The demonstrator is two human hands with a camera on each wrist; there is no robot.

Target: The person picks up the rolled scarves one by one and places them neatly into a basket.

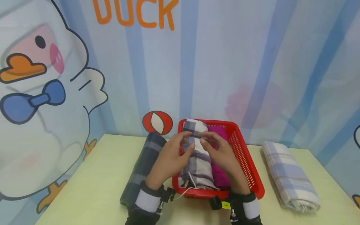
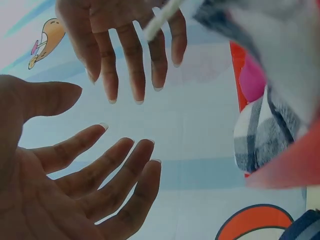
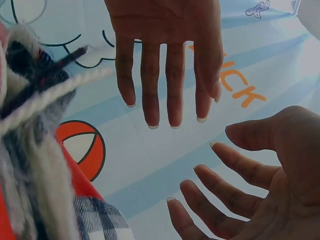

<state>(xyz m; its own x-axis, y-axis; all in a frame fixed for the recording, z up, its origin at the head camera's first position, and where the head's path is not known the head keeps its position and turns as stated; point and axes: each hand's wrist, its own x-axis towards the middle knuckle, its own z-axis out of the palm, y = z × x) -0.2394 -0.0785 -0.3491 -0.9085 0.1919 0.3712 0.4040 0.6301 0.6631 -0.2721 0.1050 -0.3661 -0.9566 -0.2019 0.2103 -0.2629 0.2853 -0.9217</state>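
Observation:
My left hand (image 1: pixel 168 159) and my right hand (image 1: pixel 225 154) hover over a red plastic basket (image 1: pixel 244 156), palms turned toward each other. Both have spread, relaxed fingers with a gap between the two hands, and neither holds anything. Below them in the basket lies a rolled black-and-white checked scarf (image 1: pixel 200 165), its fringed end toward me. A magenta rolled cloth (image 1: pixel 220 175) lies to its right, partly hidden by my right hand. A pale cord (image 1: pixel 192 179) hangs at the checked roll's near end.
Left of the basket is a dark blue-grey rolled cloth (image 1: pixel 143 168), partly behind my left hand. To the right lies a pale blue-and-white plaid roll (image 1: pixel 289 178). All sit on a pale yellow table (image 1: pixel 92 181). A duck-printed curtain (image 1: pixel 219 56) stands behind.

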